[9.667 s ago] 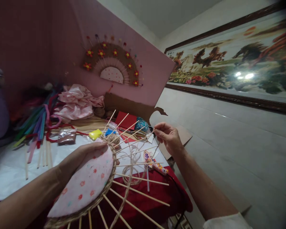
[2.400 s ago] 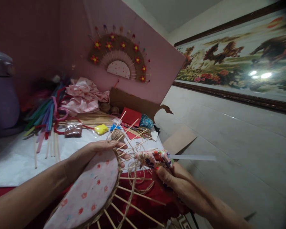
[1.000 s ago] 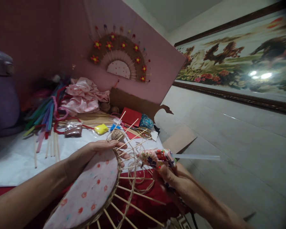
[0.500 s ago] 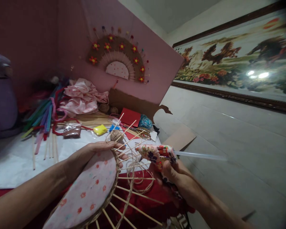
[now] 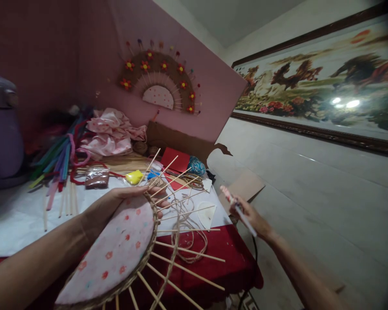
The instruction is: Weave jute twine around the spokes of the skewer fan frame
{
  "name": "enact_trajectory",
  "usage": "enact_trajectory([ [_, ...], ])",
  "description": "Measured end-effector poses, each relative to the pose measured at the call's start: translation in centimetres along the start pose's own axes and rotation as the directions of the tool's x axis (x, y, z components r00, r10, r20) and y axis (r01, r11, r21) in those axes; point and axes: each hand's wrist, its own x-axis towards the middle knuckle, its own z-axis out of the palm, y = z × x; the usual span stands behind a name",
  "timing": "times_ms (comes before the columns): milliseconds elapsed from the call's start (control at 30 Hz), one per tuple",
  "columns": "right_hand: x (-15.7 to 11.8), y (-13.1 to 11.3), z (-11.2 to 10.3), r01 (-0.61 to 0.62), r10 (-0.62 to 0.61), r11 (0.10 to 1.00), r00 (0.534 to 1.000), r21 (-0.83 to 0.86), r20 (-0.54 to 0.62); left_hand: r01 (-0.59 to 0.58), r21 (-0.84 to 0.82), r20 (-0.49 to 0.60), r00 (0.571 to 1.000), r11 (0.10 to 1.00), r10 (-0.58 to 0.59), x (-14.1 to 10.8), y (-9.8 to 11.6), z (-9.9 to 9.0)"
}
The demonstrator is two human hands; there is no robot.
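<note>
My left hand [image 5: 139, 196] grips the upper edge of a half-round panel [image 5: 116, 249] covered in pink fabric with red flowers. Its curved rim is edged with twine braid, and thin wooden sticks [image 5: 187, 252] fan out from it. A strand of jute twine [image 5: 172, 267] crosses the sticks and trails in loops onto the table. Off to the right, beyond the table's edge, my right hand [image 5: 250, 217] is closed around a fabric-wrapped glue gun [image 5: 228, 196]. A clear glue stick [image 5: 247, 224] juts from its back end, and a dark cord hangs below.
Behind the panel lie a twine ball [image 5: 157, 183], scissors [image 5: 194, 183], a yellow packet [image 5: 135, 177], a brown packet [image 5: 97, 177] and pipe cleaners [image 5: 63, 150]. A finished fan-shaped piece [image 5: 158, 82] is on the pink board. A purple flask [image 5: 3, 133] stands left; the red-covered table edge [image 5: 258, 275] is right.
My right hand has carried the glue gun right and away from the sticks, past the table's edge. A pale scrap on the table has come into view. The panel has shifted slightly.
</note>
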Motion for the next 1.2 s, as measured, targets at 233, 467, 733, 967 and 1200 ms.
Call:
enact_trajectory([
  [233,-1.2,1.1,1.8,0.055,0.052,0.963,0.923,-0.264,0.382,-0.011,-0.005,-0.017,1.000,1.000,0.011,-0.2,0.2,0.4],
  [467,0.7,3.9,2.9,0.039,0.079,0.938,0.944,-0.346,0.320,0.007,-0.017,-0.050,0.999,1.000,-0.007,0.1,0.0,0.0],
  [733,1.0,3.2,3.2,0.002,0.031,0.950,0.995,-0.312,0.100,0.026,0.004,-0.044,0.999,1.000,-0.026,0.3,-0.1,-0.4],
  [967,1.6,-4.9,5.9,0.108,-0.150,0.919,0.985,0.380,0.082,0.039,0.062,0.035,0.999,0.997,-0.041,0.7,-0.4,-1.0],
  [1200,1.8,-9.7,9.5,-0.160,-0.199,0.666,0.903,0.728,0.381,0.065,0.073,0.102,0.992,0.995,-0.072,0.1,-0.1,-0.2],
])
